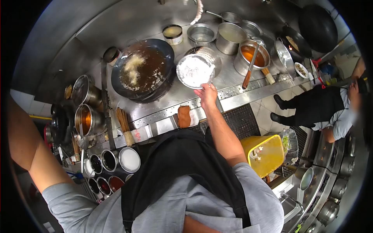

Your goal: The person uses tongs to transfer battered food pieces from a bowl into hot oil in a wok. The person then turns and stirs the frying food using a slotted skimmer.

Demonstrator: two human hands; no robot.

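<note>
My right hand grips the near rim of a round metal bowl with white flour-like powder in it. Just behind the bowl lies a perforated strainer, partly covered by it. Left of the bowl, a black wok holds dark oil, where pale battered pieces and crumbs float. My left arm reaches up along the left edge of the view, and its hand is out of sight.
Metal pots stand at the back, one with orange liquid and a ladle. A bamboo brush and brown cloth lie along the front edge. Sauce containers stand at lower left. A yellow bin and another person are to the right.
</note>
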